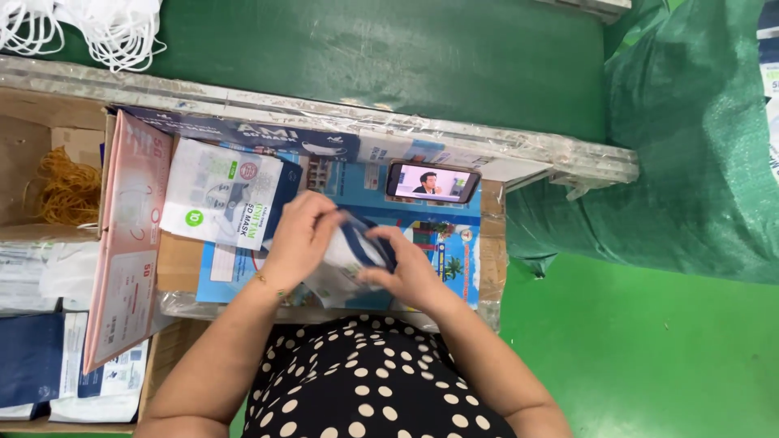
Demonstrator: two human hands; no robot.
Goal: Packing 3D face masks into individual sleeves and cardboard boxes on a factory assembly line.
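Green sack (690, 146), right of frame: bulky, woven.
Tabletop (454, 268), centre: covered with blue printed sheets.
Pink box (130, 235), left: tall, flat, standing on edge.
White pack (221, 193), upper left of centre: printed, lying flat.
Phone (432, 182), upper centre: propped sideways, screen lit.
Rubber bands (69, 188), far left: tan heap.
Pouch (357, 251), centre, between both hands: dark blue and white, thin; judged light, soft, slippery; best taken by its edges.
Left hand (302, 235): fingers curled, pinching the pouch's upper left edge.
Right hand (406, 268): fingers closed on its right side.
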